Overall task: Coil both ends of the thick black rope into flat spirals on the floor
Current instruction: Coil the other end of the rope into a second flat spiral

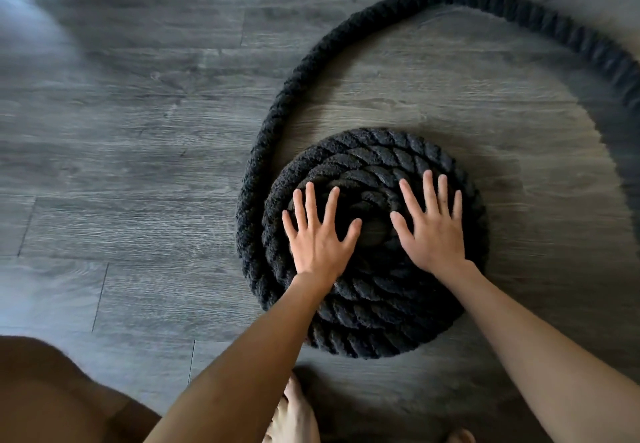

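Nearest, my foot [294,411] sits just short of the coil [381,314] on the floor [138,137]. My left grip [320,238] lies left of the coil's centre and my right grip [433,231] right of it. Both press flat, fingers straight and spread, holding nothing. From the coil's left edge, the loose rope [311,61] arcs beyond it, rightward.

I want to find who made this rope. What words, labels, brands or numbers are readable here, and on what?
None: no text is readable.
The thick black twisted rope, coiled part and loose length alike, shows no tag or print.
The grey wood-look plank floor shows only grain.
The left hand and right hand, flat on the rope, bear no writing.
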